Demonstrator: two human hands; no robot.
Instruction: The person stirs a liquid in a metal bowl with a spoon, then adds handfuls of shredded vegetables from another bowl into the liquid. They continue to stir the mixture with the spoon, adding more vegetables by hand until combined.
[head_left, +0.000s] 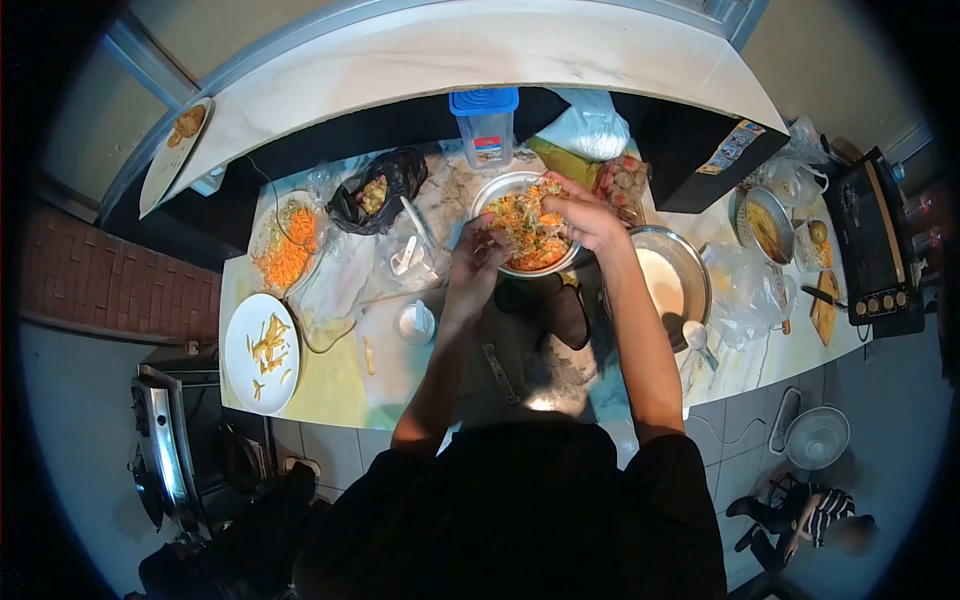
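A round metal bowl (482, 193) at the counter's middle holds shredded vegetables (525, 225), mostly orange carrot with green and pale bits. At its left rim, my left hand (479, 250) is curled, thumb toward the contents; part of its fingers is hidden. My right hand (585, 214) reaches over the right rim, fingers bent together in the shreds. Just right of the bowl, under my right forearm, stands a large metal pot (705, 285) of pale batter-like liquid. A dark cloth-like item (567, 318) and a peeler-like tool (499, 374) lie nearer to me.
Left are a plate of grated carrot (285, 250), a white plate with pale strips (240, 355), a black plastic bag (405, 170) and a small white cup (416, 323). A blue-lidded container (487, 130) stands behind. Right are a ladle (697, 338), a strainer (745, 222) and an oven (875, 240).
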